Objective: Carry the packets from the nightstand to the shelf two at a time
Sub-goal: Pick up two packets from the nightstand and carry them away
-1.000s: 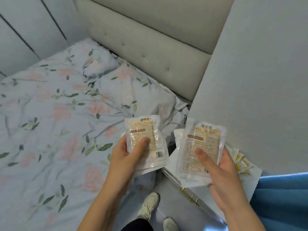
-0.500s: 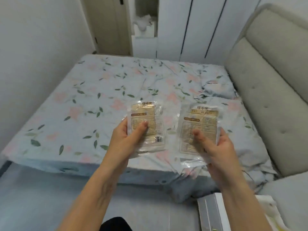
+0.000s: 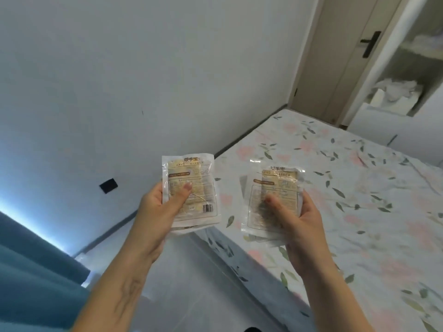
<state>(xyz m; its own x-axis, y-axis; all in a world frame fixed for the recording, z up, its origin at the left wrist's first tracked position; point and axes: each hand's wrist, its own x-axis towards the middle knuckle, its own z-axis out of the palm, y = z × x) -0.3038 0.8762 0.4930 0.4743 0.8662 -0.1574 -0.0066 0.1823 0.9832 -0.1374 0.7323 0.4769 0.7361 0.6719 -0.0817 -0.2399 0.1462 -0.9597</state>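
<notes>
My left hand (image 3: pixel 158 212) grips a clear hand-warmer packet (image 3: pixel 194 178) with beige print and a barcode, thumb pressed on its front. My right hand (image 3: pixel 297 221) holds a second such packet (image 3: pixel 273 188) the same way, thumb on the front and fingers behind. Both packets are upright at chest height, side by side and apart, over the bed's near edge. An open shelf unit (image 3: pixel 405 75) with white cloth items stands at the far right. The nightstand is out of view.
A bed with a floral sheet (image 3: pixel 347 200) fills the right half. A white wall (image 3: pixel 119 80) with a dark socket (image 3: pixel 108 185) is on the left, a blue curtain (image 3: pixel 31 271) at lower left. A beige door (image 3: pixel 335 56) stands beyond the bed.
My view has swung left, from the headboard and nightstand, across the bed, to the wall and door. Both hands keep the same hold on their packets.
</notes>
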